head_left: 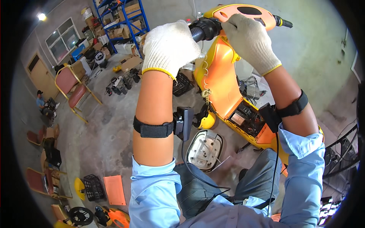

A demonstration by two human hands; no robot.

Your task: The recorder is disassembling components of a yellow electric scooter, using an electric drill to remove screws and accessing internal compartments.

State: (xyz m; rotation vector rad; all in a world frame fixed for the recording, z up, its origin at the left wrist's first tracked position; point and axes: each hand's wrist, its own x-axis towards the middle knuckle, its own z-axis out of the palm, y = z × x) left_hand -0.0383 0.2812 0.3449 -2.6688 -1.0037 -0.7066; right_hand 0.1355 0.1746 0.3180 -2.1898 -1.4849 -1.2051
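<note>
My left hand (pixel 169 47), in a white knit glove, is closed round the outer part of a black handlebar grip (pixel 198 33). The handlebar belongs to a yellow and orange scooter (pixel 218 72). My right hand (pixel 249 41), gloved too, is at the inner side of the black control housing (pixel 211 29), beside the orange handlebar cover (pixel 266 17). Its fingers are bent and pressed together, and what lies between them is hidden. A coiled cable (pixel 205 76) hangs below the bar. The scooter's body has an open compartment (pixel 245 116) with wiring inside.
A scooter seat (pixel 205 150) lies underside up on the floor near my legs. Close to it is a yellow helmet (pixel 206 120). A red chair (pixel 76 91), a blue shelf (pixel 131 28) and black crates (pixel 94 188) stand leftward. A person (pixel 46 104) sits far left.
</note>
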